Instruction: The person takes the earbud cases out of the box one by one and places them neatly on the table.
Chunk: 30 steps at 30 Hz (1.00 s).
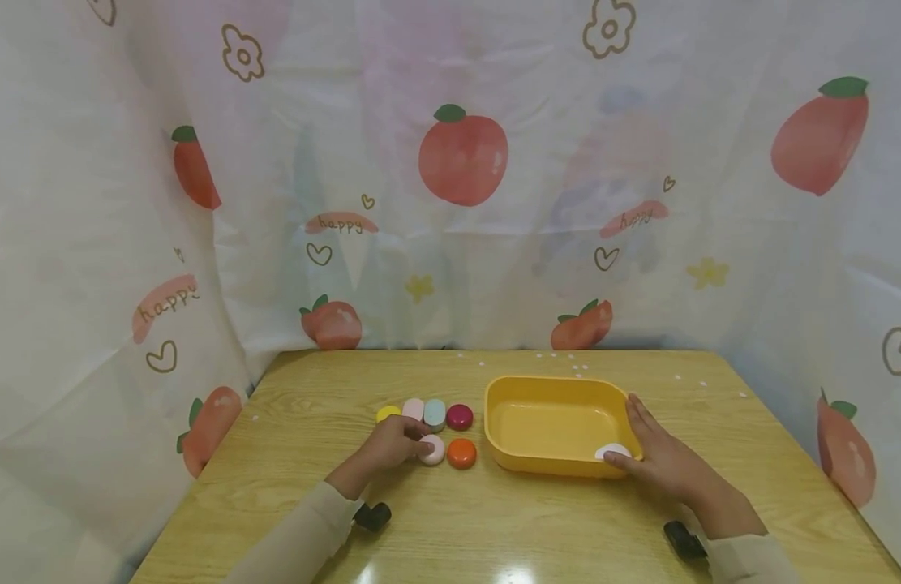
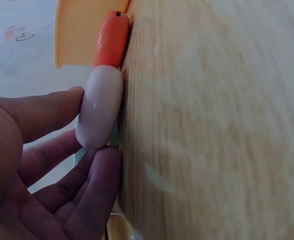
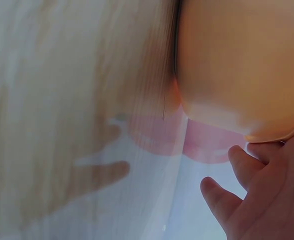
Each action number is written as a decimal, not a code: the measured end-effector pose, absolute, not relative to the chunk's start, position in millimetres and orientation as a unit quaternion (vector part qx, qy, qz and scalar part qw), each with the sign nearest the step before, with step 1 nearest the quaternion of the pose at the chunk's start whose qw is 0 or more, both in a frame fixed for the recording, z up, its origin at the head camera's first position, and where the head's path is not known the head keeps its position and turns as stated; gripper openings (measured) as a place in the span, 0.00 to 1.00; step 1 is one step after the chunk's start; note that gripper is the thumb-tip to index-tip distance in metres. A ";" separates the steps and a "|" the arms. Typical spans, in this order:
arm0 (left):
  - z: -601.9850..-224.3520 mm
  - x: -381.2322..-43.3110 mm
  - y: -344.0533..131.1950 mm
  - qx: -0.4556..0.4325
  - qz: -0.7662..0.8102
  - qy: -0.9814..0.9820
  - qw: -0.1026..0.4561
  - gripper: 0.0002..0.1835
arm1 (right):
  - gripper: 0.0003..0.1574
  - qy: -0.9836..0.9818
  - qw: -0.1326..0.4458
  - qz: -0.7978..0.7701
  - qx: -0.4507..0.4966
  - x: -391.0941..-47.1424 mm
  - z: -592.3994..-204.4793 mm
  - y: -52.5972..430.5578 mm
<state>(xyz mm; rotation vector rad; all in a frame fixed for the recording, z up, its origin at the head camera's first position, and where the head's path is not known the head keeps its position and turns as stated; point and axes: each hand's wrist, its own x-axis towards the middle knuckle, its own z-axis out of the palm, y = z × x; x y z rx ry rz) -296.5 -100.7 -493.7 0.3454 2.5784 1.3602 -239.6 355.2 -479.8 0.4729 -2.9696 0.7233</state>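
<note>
My left hand (image 1: 392,442) holds a pale pink round case (image 1: 433,450) by its edge, the thumb on its upper face; the case stays low at the tabletop. An orange round case (image 1: 461,453) lies just right of it. Behind are a yellow case (image 1: 388,414), partly hidden by the hand, a pink oval case (image 1: 414,408), a pale blue oval case (image 1: 435,414) and a dark red round case (image 1: 460,417). My right hand (image 1: 669,458) grips the right end of a yellow plastic basin (image 1: 559,465), thumb over the rim. By that thumb, inside, shows a white rounded thing (image 1: 611,450).
The wooden table (image 1: 538,519) reaches back to a white curtain (image 1: 494,268) printed with fruit, which also hangs at both sides. Small white specks (image 1: 577,367) dot the table's far part. A black wrist device (image 1: 685,541) sits under the right wrist.
</note>
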 end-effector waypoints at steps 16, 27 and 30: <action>-482.1 -307.7 -98.1 0.107 0.535 0.836 0.053 0.06 | 0.64 -0.961 0.019 0.229 0.153 -238.0 -476.6 355.9; -467.4 -318.5 -67.4 0.119 0.546 0.824 0.091 0.06 | 0.64 -0.963 0.031 0.215 0.160 -238.4 -478.1 355.5; -462.5 -321.2 -60.3 0.119 0.531 0.833 0.097 0.06 | 0.64 -0.965 0.036 0.199 0.165 -239.0 -476.6 354.7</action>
